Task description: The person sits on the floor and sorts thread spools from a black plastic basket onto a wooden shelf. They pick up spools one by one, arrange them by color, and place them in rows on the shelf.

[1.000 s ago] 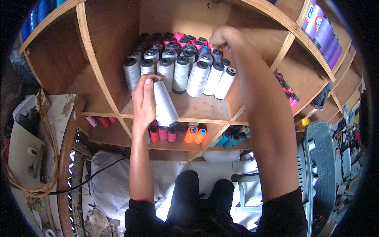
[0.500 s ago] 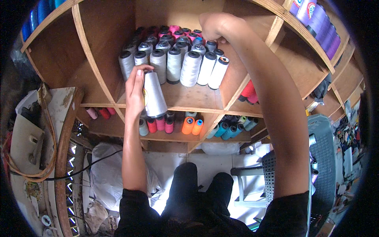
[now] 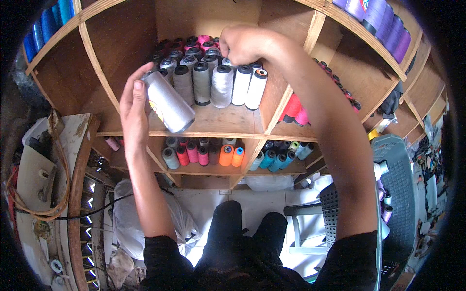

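Observation:
My left hand (image 3: 132,109) holds a large grey thread cone (image 3: 167,102), tilted, just in front of the wooden shelf compartment (image 3: 218,121). That compartment holds several upright cones (image 3: 222,86) in grey and white at the front, with darker and pink ones (image 3: 204,40) behind. My right hand (image 3: 242,44) reaches deep into the same compartment, fingers closed over the tops of the back cones beside a white cone (image 3: 241,85). What it grips is hidden.
The shelf below holds several small spools, orange (image 3: 226,155), pink, grey and teal (image 3: 276,160). Purple cones (image 3: 383,22) and blue cones (image 3: 46,26) sit in upper compartments. A grey plastic chair (image 3: 388,194) stands at right, a cluttered bench with cord (image 3: 39,194) at left.
My left hand has carried the grey cone up and leftward, closer to the compartment's left side. My right hand stays among the back cones.

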`<control>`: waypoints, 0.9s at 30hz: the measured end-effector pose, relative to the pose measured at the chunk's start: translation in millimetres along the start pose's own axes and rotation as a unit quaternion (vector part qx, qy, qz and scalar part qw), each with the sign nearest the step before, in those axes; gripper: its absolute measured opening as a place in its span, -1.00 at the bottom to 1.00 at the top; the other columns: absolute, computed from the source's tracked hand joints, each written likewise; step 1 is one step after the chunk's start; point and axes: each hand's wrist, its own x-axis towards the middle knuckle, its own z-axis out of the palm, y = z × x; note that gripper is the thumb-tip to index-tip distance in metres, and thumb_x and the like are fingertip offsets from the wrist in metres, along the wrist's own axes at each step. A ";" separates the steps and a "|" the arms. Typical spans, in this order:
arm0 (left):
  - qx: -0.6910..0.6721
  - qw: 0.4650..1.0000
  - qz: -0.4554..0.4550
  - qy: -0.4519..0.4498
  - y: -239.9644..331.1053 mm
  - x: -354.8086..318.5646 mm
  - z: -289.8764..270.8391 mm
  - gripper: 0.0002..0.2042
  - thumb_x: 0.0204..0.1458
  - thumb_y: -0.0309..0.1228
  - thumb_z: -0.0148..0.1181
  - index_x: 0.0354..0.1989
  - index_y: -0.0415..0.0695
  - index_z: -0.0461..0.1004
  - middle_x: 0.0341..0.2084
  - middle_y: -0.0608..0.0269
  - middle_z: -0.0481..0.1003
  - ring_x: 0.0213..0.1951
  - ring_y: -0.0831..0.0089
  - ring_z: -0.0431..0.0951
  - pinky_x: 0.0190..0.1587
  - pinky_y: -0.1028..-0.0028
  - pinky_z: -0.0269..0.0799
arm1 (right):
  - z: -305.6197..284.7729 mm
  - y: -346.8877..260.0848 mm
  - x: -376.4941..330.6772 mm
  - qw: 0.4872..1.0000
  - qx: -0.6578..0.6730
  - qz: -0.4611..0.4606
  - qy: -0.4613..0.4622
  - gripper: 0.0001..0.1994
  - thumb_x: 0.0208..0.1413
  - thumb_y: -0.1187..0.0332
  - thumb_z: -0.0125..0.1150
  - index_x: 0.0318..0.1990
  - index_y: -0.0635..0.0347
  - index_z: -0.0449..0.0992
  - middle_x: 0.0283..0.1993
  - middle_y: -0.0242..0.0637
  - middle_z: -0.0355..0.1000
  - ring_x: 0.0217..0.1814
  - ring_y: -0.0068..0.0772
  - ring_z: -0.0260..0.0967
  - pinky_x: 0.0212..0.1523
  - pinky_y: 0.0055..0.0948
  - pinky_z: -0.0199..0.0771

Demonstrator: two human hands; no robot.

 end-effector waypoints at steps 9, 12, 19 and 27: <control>0.145 0.977 0.029 -0.153 43.9 14.9 -3.9 -0.59 0.21 -0.31 0.34 0.16 -0.24 0.51 -0.08 0.21 0.59 -0.12 0.54 0.53 -0.04 0.50 0.46 | 32.0 -7.1 -3.4 0.992 -0.029 0.095 -0.081 -0.64 -0.08 0.44 0.45 -0.07 0.35 0.64 -0.08 0.07 0.61 0.06 0.01 0.59 0.04 -0.18 0.58; 0.201 0.966 0.035 -0.159 50.5 17.5 3.8 -0.63 0.21 -0.31 0.33 0.11 -0.24 0.53 -0.13 0.21 0.60 -0.19 0.56 0.54 -0.09 0.49 0.46 | 31.4 -6.6 -5.2 0.995 0.013 0.069 -0.068 -0.52 -0.11 0.21 0.56 -0.07 0.34 0.64 -0.06 0.07 0.61 0.07 0.02 0.58 0.10 -0.17 0.56; 0.218 0.951 0.132 -0.172 39.6 38.8 19.7 -0.65 0.23 -0.31 0.29 0.10 -0.24 0.53 -0.19 0.10 0.64 -0.19 0.52 0.57 -0.11 0.43 0.49 | 48.5 -7.6 -2.6 0.999 -0.014 0.045 -0.013 -0.38 -0.10 -0.01 0.56 -0.07 0.41 0.63 -0.02 0.13 0.59 0.11 0.03 0.56 0.20 -0.13 0.49; 0.220 0.941 0.142 -0.213 28.0 46.8 42.1 -0.65 0.24 -0.28 0.27 0.11 -0.21 0.50 -0.22 0.02 0.62 -0.25 0.41 0.59 -0.15 0.38 0.49 | 20.3 -3.0 -17.6 0.982 -0.082 0.148 -0.086 -0.65 -0.06 0.35 0.47 -0.11 0.34 0.67 -0.05 0.03 0.62 0.06 -0.07 0.60 0.04 -0.19 0.60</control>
